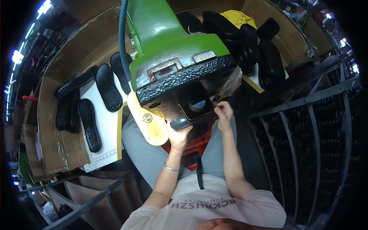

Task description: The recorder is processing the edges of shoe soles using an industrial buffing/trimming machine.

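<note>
In front of me stands a green machine [165, 34] with a black textured lower edge, and its head hides much of my work. Under it my left hand [179, 137] is closed on the near end of a black shoe sole [181, 123], thumb along its side. The rest of that sole is lost behind the machine head. My right hand [225, 115] is raised at the head's right side, thumb and forefinger pinched together. What lies between those fingertips is too small to make out. A brightly lit cream, rounded plate [147, 122] juts out left of my left hand.
Loose black soles [109, 88] lie on a white board [111, 132] at the left, backed by cardboard [57, 153]. More black soles [249, 46] are heaped at the back right near a yellow cloth [239, 17]. A metal rack [291, 138] filled with dark items stands at my right.
</note>
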Tool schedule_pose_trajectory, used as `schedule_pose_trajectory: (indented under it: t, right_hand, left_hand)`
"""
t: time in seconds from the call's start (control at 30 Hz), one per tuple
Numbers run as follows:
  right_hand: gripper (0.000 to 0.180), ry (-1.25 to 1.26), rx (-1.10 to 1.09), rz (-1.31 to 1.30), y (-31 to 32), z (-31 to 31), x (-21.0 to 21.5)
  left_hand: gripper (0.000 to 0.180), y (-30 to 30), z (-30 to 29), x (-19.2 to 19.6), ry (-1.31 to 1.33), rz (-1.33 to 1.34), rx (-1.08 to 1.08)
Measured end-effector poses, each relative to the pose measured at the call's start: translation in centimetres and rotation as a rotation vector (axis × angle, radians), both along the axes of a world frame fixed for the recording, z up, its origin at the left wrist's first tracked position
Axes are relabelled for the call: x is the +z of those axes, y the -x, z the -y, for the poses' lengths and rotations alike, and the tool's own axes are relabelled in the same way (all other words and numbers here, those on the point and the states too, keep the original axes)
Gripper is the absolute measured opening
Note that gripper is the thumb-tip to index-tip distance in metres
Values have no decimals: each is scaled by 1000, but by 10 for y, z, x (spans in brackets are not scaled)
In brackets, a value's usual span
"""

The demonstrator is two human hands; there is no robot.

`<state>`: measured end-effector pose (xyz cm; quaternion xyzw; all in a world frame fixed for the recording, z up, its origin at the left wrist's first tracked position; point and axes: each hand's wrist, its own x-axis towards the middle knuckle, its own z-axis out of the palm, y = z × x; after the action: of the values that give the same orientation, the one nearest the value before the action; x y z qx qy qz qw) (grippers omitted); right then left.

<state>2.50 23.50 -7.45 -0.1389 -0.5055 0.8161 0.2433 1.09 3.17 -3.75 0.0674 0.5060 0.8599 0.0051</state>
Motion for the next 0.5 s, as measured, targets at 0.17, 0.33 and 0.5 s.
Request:
schedule_pose_trajectory:
  t: [0.17,0.33,0.5]
  right_hand:
    - [35,-647,-270,15,-9,-28,105]
    - [47,-856,-238,-30,-12,-8,158]
    - [55,-832,-40,-52,-3,60,151]
  left_hand:
    - [64,3,20,33,137,-122,25]
    - [56,5,59,35,62,-89,92]
    - [55,5,139,60,-104,-116,169]
